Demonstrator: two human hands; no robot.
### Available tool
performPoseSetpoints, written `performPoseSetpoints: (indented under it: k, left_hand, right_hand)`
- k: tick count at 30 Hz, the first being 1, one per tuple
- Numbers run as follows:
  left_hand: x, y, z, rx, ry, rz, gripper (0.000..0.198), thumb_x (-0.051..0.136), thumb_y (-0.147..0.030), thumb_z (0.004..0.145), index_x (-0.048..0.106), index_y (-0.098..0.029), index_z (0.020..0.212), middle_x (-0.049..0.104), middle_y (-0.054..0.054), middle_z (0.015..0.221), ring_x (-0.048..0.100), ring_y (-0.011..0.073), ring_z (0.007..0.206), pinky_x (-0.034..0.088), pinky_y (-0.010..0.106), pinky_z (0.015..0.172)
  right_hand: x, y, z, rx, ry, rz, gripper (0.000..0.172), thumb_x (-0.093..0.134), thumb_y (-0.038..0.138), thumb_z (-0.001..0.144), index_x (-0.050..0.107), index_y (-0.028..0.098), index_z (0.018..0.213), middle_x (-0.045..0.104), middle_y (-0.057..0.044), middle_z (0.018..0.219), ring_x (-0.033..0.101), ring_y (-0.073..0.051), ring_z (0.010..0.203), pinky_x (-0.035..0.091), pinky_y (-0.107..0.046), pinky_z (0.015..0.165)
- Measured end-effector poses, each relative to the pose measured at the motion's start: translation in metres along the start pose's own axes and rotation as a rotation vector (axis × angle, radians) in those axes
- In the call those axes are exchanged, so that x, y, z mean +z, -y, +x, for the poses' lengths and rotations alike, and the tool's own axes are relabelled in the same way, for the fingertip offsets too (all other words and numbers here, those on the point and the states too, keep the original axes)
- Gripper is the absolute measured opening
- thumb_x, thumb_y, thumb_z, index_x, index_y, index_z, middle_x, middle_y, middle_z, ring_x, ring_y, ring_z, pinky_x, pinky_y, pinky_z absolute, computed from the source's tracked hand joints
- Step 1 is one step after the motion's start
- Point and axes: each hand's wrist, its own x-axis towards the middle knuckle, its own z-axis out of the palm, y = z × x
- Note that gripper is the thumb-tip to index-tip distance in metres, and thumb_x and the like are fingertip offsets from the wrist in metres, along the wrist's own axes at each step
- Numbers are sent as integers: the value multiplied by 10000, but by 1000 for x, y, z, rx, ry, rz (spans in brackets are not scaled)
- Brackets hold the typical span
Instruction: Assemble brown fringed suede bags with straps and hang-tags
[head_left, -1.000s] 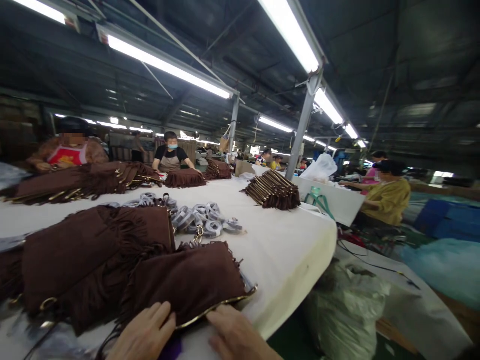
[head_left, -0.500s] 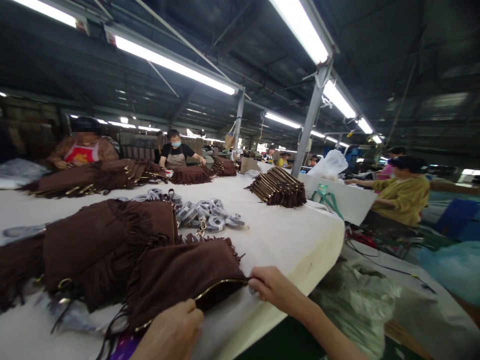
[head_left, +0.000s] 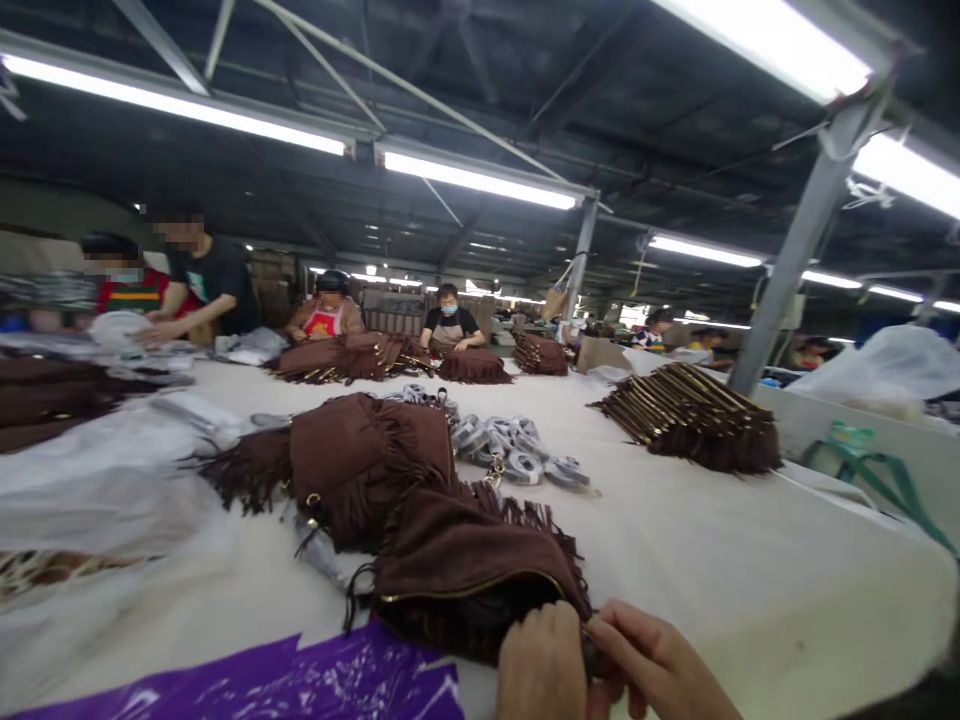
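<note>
The left hand [head_left: 541,660] is nearest, knuckles up and fingers curled at the right part of an open brown bag [head_left: 480,535]; what lies inside its grip is hidden. Just beside it, the right hand [head_left: 664,660] has thumb and fingers pressed together, pinching the bag's right end. The bag lies on the white desk [head_left: 690,580], mostly beyond and to the left of both hands, its long axis running left to right with the right end a little nearer, its unzipped mouth towards the wearer. The mouth gapes on a dark interior whose contents cannot be made out. Purple plastic [head_left: 262,685] lies at its near left. Behind the bag and touching it is a second brown bag [head_left: 367,455], fringed; then come coiled straps in clear wrapping [head_left: 517,450]. Farther right sits a stack of brown bags [head_left: 682,415], gold zips upward, and at the far side a masked co-worker [head_left: 451,325] reaches to more brown bags [head_left: 472,367].
</note>
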Motion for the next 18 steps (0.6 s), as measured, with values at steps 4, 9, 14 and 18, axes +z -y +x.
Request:
performPoseSetpoints:
  k: [4,9,14,18]
  left_hand:
    - [-20,-10,3,-54,-44,-55,256,522,-270,857,558,-160,1085,669,177,1106,602,327,1087,463,419,903]
    - [-67,-34,8,-53,229,158,303,560,-139,814,575,-132,1116,708,163,1093,667,349,1016,514,430,831]
    - [-87,-46,13,-35,242,328,396,519,-39,806,536,-69,1201,709,200,1053,684,346,982,534,423,807]
    - [-102,-44,23,-26,152,374,336,515,-53,823,567,-80,1154,703,190,1024,680,328,978,530,405,803]
  right_hand:
    - [-6,3,4,-92,37,-222,422,561,587,825,595,205,648,585,9,577,556,-146,552,424,-208,459]
    - [-16,5,9,-176,101,-548,417,387,530,922,546,231,680,630,15,607,597,-155,590,431,-235,575]
    - [-22,12,11,-158,-49,-823,401,323,557,889,491,265,673,615,22,564,604,-185,573,393,-278,581]
    - [-43,12,18,-132,-156,-884,404,311,601,862,515,289,705,628,15,583,637,-213,594,412,-300,594]
